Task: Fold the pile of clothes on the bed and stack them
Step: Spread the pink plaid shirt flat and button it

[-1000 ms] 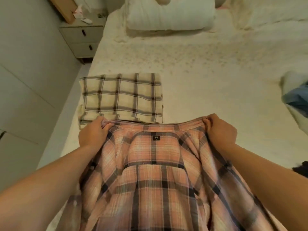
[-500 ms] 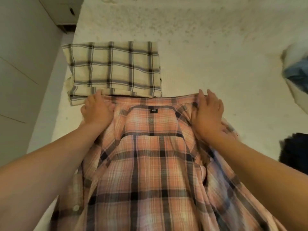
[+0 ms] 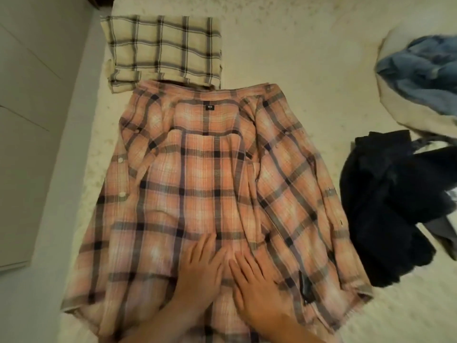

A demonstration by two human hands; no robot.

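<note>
Both hands, left (image 3: 200, 266) and right (image 3: 249, 280), press flat, smoothing the shirt (image 3: 210, 174); I'd fold its sides in next.

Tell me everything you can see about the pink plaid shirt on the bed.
The pink plaid shirt lies spread open and inside up on the bed, collar away from the person, its small dark neck label showing. It looks like thin, wrinkled woven cloth with dark checks and pale buttons. Its collar overlaps the folded cream plaid shirt. The left hand and right hand press flat on its lower middle.
</note>
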